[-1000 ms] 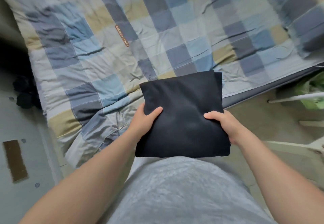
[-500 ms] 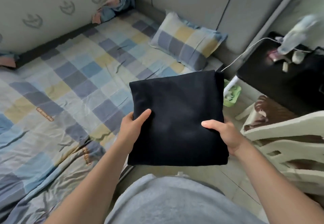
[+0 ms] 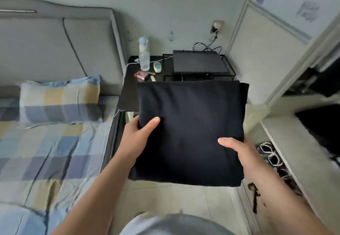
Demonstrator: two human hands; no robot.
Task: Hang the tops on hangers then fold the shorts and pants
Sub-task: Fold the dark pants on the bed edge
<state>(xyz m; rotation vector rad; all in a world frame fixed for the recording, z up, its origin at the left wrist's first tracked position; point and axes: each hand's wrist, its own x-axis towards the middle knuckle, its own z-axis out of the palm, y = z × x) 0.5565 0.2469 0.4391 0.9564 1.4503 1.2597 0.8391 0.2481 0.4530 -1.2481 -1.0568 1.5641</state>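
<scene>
Between your hands, folded black garment [image 3: 189,131] held flat; left hand [image 3: 137,136] and right hand [image 3: 239,154] grip its side edges, thumbs on top. Bed [image 3: 46,143] lies beyond the left hand.

The left hand [image 3: 136,133] and right hand [image 3: 237,152] are bare. The forearms [image 3: 103,188] are bare from the wrists back to the frame edge. The shirt [image 3: 174,223] is light grey plain fabric, visible behind the hands, between the forearms.
</scene>
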